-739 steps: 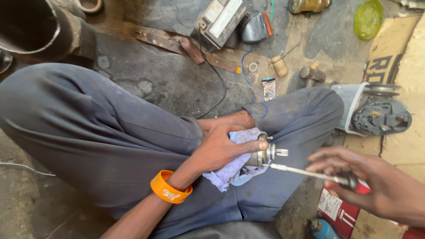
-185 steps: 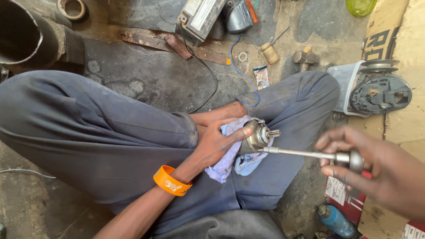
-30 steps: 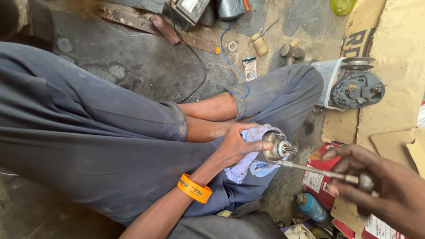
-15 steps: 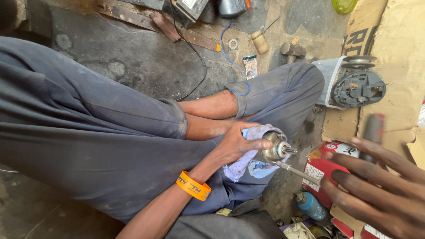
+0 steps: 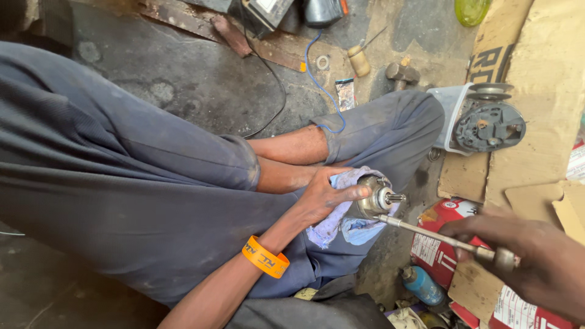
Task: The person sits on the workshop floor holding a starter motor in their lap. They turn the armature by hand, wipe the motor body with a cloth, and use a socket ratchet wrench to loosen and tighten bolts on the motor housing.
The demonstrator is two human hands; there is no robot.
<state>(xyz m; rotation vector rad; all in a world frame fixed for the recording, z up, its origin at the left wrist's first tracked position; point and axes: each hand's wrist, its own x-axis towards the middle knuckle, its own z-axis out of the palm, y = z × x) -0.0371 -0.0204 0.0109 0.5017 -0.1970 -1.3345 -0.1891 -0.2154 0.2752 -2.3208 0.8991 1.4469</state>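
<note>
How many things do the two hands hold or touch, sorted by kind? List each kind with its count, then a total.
Metal motor part, gripped by the left hand: 1
Cloth around that part: 1
Metal driver tool, held by the right hand: 1
Total: 3

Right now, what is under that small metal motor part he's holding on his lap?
A pale blue rag lies under the metal motor part, wrapped partly around it by the left hand. Below the rag are grey trousers. The part's underside is hidden.
</note>
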